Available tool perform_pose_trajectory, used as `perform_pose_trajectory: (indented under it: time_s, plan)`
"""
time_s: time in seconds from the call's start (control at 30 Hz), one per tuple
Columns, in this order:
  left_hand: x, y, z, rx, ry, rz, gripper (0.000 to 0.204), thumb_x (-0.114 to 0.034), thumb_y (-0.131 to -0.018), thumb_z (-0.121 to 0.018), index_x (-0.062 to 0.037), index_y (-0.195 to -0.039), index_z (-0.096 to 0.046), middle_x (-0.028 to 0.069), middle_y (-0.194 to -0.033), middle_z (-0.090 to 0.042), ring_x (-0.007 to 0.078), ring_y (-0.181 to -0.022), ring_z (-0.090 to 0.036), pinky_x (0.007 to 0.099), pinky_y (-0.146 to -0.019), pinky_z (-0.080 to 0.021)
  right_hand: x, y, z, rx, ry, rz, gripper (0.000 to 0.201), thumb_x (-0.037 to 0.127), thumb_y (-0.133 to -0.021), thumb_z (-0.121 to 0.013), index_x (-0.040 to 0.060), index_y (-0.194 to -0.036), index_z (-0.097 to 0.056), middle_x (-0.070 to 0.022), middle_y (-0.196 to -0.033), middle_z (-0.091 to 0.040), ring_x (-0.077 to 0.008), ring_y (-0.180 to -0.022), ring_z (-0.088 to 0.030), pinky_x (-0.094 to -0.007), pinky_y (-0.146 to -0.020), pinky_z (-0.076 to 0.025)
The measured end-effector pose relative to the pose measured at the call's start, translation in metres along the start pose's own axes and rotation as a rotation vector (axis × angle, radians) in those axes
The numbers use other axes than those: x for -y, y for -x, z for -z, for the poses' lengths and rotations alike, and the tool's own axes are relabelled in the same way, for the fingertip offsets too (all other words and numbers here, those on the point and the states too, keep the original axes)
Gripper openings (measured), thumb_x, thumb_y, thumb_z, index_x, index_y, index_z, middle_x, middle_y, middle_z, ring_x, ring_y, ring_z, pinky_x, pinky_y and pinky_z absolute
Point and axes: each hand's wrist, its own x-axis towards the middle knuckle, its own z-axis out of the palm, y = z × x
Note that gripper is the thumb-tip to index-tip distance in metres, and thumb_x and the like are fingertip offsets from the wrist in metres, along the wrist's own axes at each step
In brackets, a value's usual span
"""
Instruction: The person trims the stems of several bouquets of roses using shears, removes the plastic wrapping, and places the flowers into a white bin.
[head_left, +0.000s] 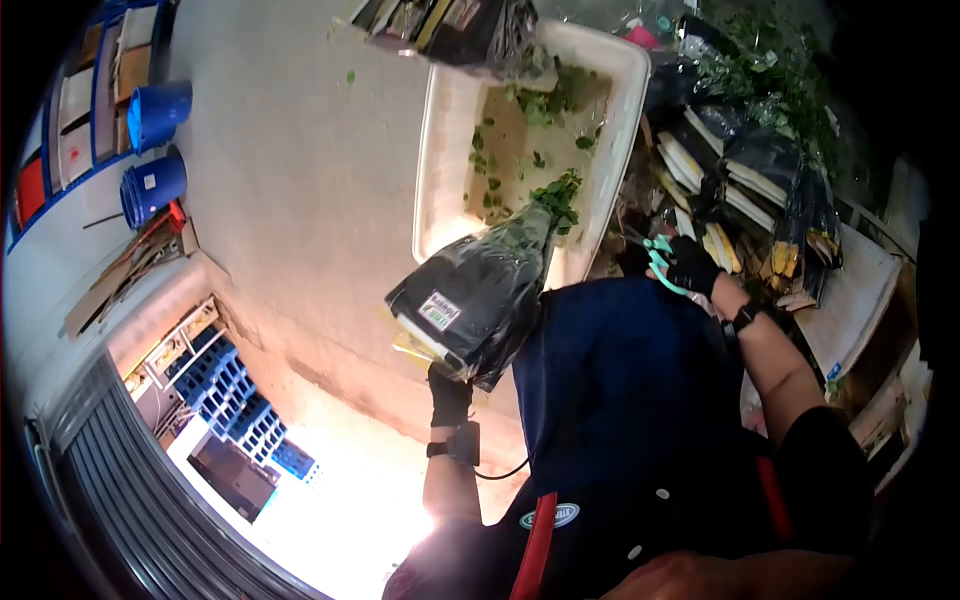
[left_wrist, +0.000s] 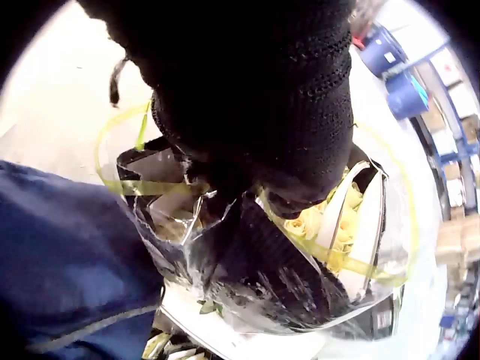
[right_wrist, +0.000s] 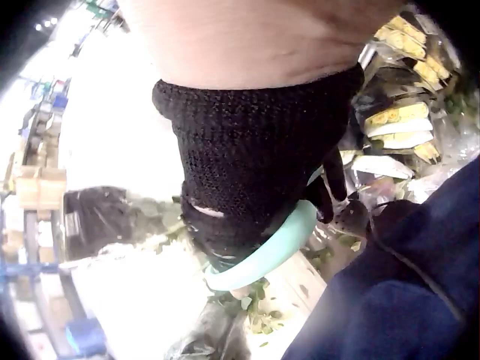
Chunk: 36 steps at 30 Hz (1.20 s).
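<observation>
In a black glove, my left hand grips the near end of a black and clear wrapped bouquet; its leafy stems hang over a white tub. Yellow roses show inside the wrap in the left wrist view, under the gloved left hand. My right hand, gloved too, holds scissors with mint-green handles, beside the pile at the right. One handle loop crosses the right glove in the right wrist view.
More wrapped bouquets lie piled right of the tub, and another bundle lies across its far end. Loose leaves float in the tub's brownish water. Blue bins and a shelf stand at the far left.
</observation>
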Motion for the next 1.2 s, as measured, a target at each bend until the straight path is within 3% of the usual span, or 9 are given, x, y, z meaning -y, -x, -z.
perform_pose_trajectory:
  time_s: [0.07,0.13,0.3,0.4,0.43,0.5,0.63,0.67,1.2]
  plan:
    - [0.009,0.03,0.012,0.08,-0.073,-0.057,0.039,-0.005,-0.076,-0.059,-0.0055,-0.115,-0.06,0.0121,-0.103,-0.066,0.0262,-0.088,-0.063,0.0357,-0.079,-0.048,-0.025,-0.027,-0.029,0.07,0.38,0.249,0.032,0.017,-0.074,-0.066,0.0058,-0.104,-0.061,-0.0143,-0.104,-0.062,-0.0315,-0.095,-0.058,-0.0373,-0.08,-0.048]
    - [0.029,0.067,-0.009,0.048,0.335,0.214,0.045,-0.001,-0.075,-0.058,-0.0049,-0.12,-0.057,0.0104,-0.106,-0.065,0.0216,-0.092,-0.063,0.0337,-0.078,-0.049,-0.004,-0.046,-0.043,0.121,0.335,0.4,0.041,0.032,-0.075,-0.067,0.0059,-0.106,-0.06,-0.0157,-0.096,-0.063,-0.0332,-0.09,-0.059,-0.0405,-0.08,-0.047]
    - [0.042,0.132,-0.038,-0.053,1.535,0.765,0.046,0.01,-0.082,-0.049,0.0013,-0.127,-0.045,0.0122,-0.121,-0.055,0.0227,-0.109,-0.056,0.033,-0.091,-0.047,0.032,-0.099,-0.115,0.591,0.177,-0.072,0.044,0.041,-0.082,-0.063,0.0008,-0.1,-0.06,-0.0131,-0.092,-0.063,-0.0239,-0.08,-0.062,-0.0367,-0.07,-0.048]
    - [0.05,0.141,-0.059,0.146,0.919,0.615,0.051,0.008,-0.081,-0.052,0.0005,-0.131,-0.042,0.0141,-0.126,-0.052,0.0228,-0.111,-0.054,0.0323,-0.092,-0.046,0.082,-0.117,-0.159,0.77,0.213,-0.196,0.05,0.046,-0.08,-0.062,-0.0007,-0.096,-0.058,-0.0174,-0.089,-0.062,-0.0264,-0.077,-0.062,-0.037,-0.066,-0.046]
    - [0.051,0.14,-0.062,0.196,0.754,0.515,0.051,0.006,-0.081,-0.054,-0.0003,-0.131,-0.043,0.0141,-0.127,-0.052,0.0225,-0.111,-0.054,0.0317,-0.092,-0.046,0.062,-0.114,-0.181,0.51,0.192,0.173,0.055,0.053,-0.079,-0.055,0.0031,-0.1,-0.062,-0.0196,-0.09,-0.065,-0.0324,-0.084,-0.062,-0.0376,-0.072,-0.046]
    - [0.059,0.143,-0.068,0.285,0.43,0.312,0.052,0.002,-0.081,-0.057,-0.0017,-0.131,-0.043,0.0141,-0.129,-0.051,0.0219,-0.11,-0.054,0.0304,-0.092,-0.046,0.103,-0.122,-0.191,0.502,0.549,0.035,0.061,0.052,-0.074,-0.058,0.0052,-0.114,-0.058,-0.0187,-0.11,-0.059,-0.0329,-0.101,-0.057,-0.0407,-0.083,-0.046]
    - [0.102,0.177,-0.121,0.071,1.604,0.815,0.048,0.003,-0.082,-0.056,-0.0011,-0.128,-0.045,0.014,-0.12,-0.057,0.0211,-0.11,-0.055,0.031,-0.091,-0.047,0.122,-0.164,-0.199,0.485,0.88,0.108,0.065,0.052,-0.068,-0.061,0.009,-0.117,-0.058,-0.0155,-0.117,-0.055,-0.0321,-0.109,-0.053,-0.0423,-0.088,-0.044]
    - [0.109,0.181,-0.13,0.073,1.82,0.683,0.048,0.002,-0.083,-0.053,-0.0008,-0.13,-0.043,0.0146,-0.124,-0.054,0.0229,-0.111,-0.054,0.033,-0.091,-0.047,0.128,-0.176,-0.2,0.473,0.934,0.144,0.062,0.051,-0.068,-0.061,0.0094,-0.115,-0.06,-0.0152,-0.115,-0.057,-0.032,-0.107,-0.054,-0.0417,-0.087,-0.045]
    - [0.168,0.176,-0.129,-0.067,1.24,0.95,0.045,0.001,-0.083,-0.053,-0.0002,-0.127,-0.044,0.0146,-0.12,-0.055,0.0235,-0.108,-0.055,0.0332,-0.089,-0.047,0.136,-0.245,-0.245,0.609,0.895,0.471,0.049,0.032,-0.06,-0.073,0.006,-0.101,-0.066,-0.0167,-0.103,-0.061,-0.0338,-0.098,-0.058,-0.0393,-0.083,-0.047]
